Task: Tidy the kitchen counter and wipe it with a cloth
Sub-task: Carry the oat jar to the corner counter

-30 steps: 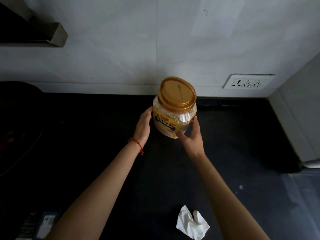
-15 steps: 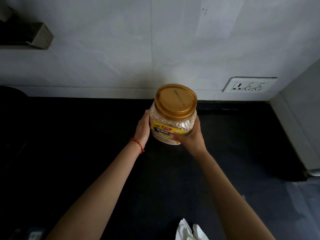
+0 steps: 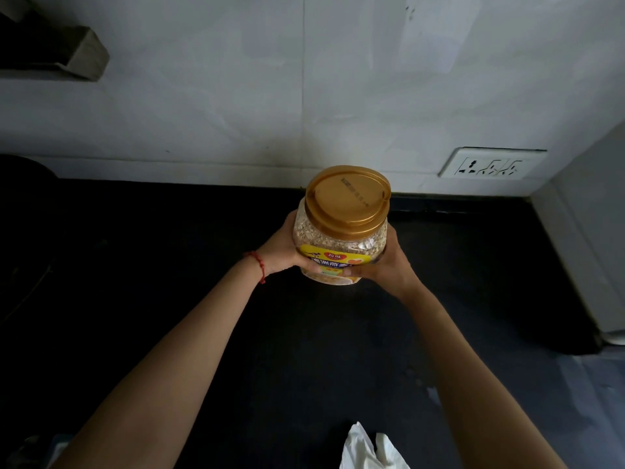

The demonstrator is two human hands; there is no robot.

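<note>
A clear plastic jar of oats (image 3: 341,231) with a gold lid and a yellow label is held upright above the black counter (image 3: 169,265), a little in front of the back wall. My left hand (image 3: 280,250) grips its left side; a red thread sits on that wrist. Wrapped around the jar's right side and lower front is my right hand (image 3: 385,262). A crumpled white cloth (image 3: 367,450) lies on the counter at the bottom edge of the view, between my forearms.
A white wall socket (image 3: 490,164) is set in the back wall at the right. A white side wall or appliance (image 3: 592,248) bounds the counter on the right. A dark round object (image 3: 20,170) sits at the far left.
Both hands have closed more firmly around the jar and lifted it slightly toward me. The view has shifted, so the cloth now sits lower in the frame.
</note>
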